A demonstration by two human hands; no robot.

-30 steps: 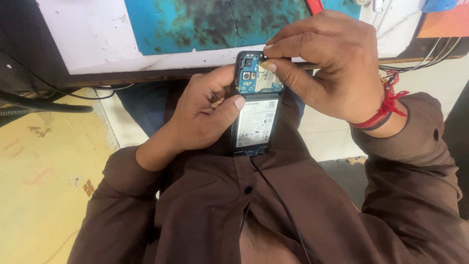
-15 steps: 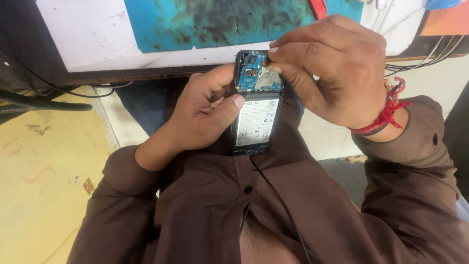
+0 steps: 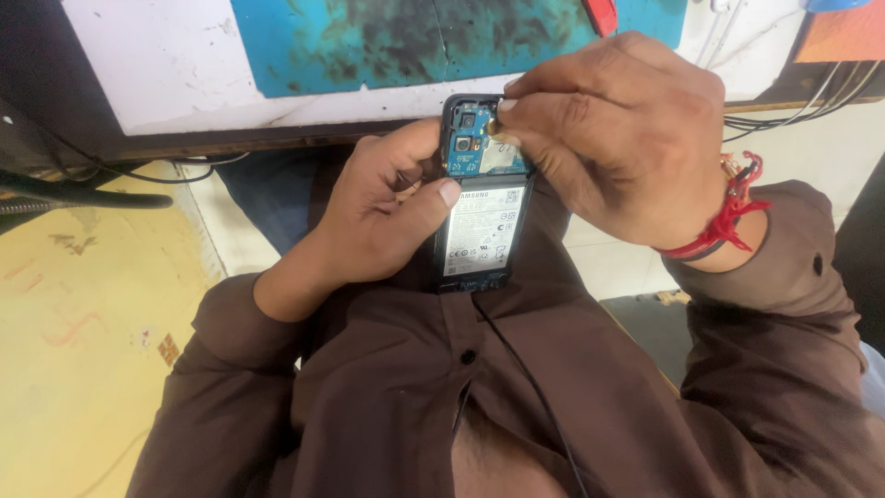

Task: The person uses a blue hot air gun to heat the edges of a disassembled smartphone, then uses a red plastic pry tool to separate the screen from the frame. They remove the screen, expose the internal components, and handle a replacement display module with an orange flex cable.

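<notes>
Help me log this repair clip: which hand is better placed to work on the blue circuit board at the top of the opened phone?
Right. The right hand already has its fingers pinched at the circuit board, apparently on something small. The left hand is wrapped around the phone, thumb on the battery, steadying it.

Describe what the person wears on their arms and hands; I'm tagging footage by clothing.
Both arms are covered by long dark brown fabric sleeves, the left sleeve and the right sleeve, ending at the wrists. They belong to a buttoned brown shirt. The left hand is bare: no ring or band shows. The right hand is also bare, with a knotted red thread wristband around its wrist.
</notes>
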